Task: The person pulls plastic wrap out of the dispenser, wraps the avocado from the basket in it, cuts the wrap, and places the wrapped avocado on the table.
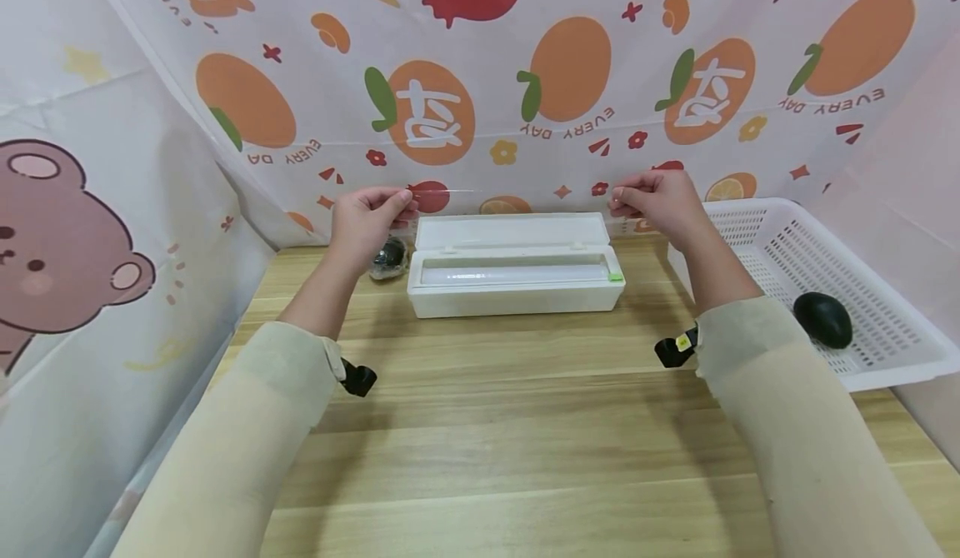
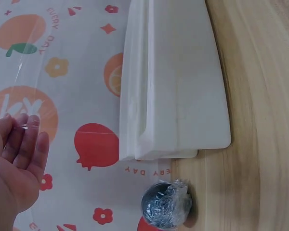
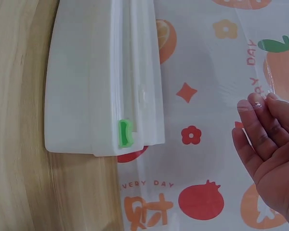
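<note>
Between my raised hands stretches a sheet of clear cling film [image 2: 21,72], faint against the printed backdrop. My left hand [image 1: 367,221] pinches one end between thumb and fingers. The other end is pinched by my right hand [image 1: 663,204], as the right wrist view shows. Below and between them, a white cling film dispenser [image 1: 517,300] stands on the table with its lid up and a roll [image 1: 513,275] inside. A green slider [image 3: 125,133] sits at the dispenser's right end. Under my left hand lies a dark round fruit wrapped in film [image 1: 388,258].
At the right stands a white perforated basket [image 1: 900,300] holding a dark green avocado-like fruit [image 1: 823,320]. A printed cloth [image 1: 487,137] hangs behind the wooden table [image 1: 510,441], and another cloth [image 1: 195,308] hangs along the left side.
</note>
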A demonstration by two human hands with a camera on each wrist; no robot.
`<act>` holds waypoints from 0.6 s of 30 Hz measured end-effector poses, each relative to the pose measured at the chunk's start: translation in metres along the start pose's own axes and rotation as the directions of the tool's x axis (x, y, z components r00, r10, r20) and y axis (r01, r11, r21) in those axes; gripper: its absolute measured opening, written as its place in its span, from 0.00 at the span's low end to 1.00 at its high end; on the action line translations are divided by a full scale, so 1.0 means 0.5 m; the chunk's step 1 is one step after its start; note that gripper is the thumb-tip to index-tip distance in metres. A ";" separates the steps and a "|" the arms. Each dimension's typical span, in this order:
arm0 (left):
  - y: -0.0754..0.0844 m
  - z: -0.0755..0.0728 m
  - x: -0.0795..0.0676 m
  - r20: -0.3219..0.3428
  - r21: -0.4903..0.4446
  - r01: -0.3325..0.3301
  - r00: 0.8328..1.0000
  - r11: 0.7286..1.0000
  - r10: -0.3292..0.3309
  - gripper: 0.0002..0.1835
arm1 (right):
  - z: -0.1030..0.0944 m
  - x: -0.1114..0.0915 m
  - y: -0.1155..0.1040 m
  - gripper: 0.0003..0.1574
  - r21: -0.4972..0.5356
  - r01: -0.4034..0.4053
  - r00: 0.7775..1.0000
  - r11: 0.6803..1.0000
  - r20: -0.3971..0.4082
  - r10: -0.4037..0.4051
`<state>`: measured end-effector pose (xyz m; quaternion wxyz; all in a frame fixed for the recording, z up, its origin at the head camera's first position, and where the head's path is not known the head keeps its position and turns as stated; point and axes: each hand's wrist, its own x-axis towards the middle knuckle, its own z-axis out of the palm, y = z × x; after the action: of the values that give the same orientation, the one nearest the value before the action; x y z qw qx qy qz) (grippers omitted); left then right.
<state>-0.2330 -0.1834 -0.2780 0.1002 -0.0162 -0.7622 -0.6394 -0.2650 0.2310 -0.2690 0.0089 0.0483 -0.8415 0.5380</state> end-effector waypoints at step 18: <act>0.038 -0.009 0.001 0.008 -0.025 -0.061 0.998 0.998 0.061 0.17 | -0.020 -0.010 -0.039 0.17 0.016 0.042 0.999 0.999 -0.016 -0.042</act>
<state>-0.2299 -0.1845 -0.2587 0.1161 -0.0437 -0.7538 -0.6453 -0.2588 0.2320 -0.2474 0.0264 0.0617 -0.8357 0.5450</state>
